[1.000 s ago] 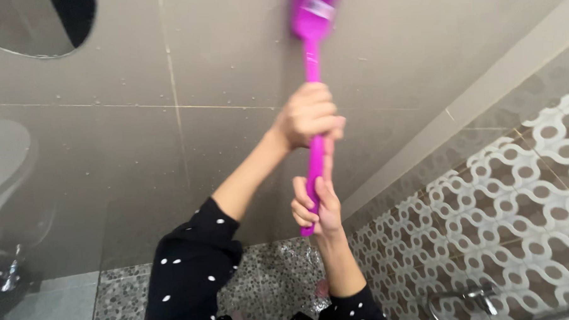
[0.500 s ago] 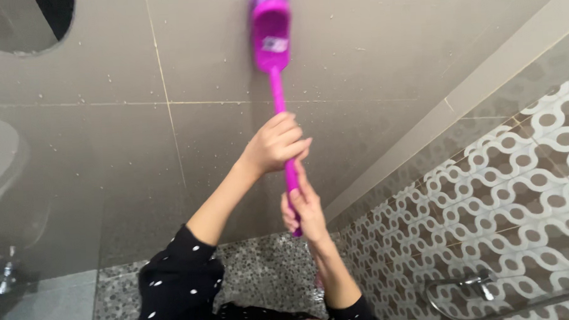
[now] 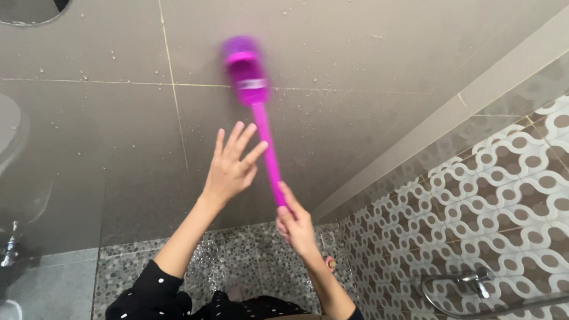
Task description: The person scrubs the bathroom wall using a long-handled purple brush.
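- Now the right hand [image 3: 296, 224], low and just right of the frame's centre, is gripping the bottom end of a magenta long-handled brush [image 3: 261, 126], fingers clamped around the handle.
- The brush is slanting up and slightly left from that hand, its blurred head sitting against the grey tiled wall [image 3: 369, 62] in the upper middle of the frame, just below a horizontal grout line.
- The left hand [image 3: 231, 168], at centre frame, is spreading all 5 fingers wide apart, holding nothing; it is hovering just left of the handle, with the index fingertip close to it, though contact cannot be told.
- Both forearms are rising from dark sleeves with white dots [image 3: 144, 300] at the bottom of the frame.
- Water droplets are speckling the grey wall around the brush head.
- A patterned wall of white loops on brown [image 3: 519, 189] is filling the right side, with a chrome tap fitting [image 3: 471, 279] showing at the lower right.
- A pebble-mosaic floor [image 3: 256, 255] is lying below the hands at lower centre.
- A curved mirror edge [image 3: 21, 11] is peeking in at the upper left corner.
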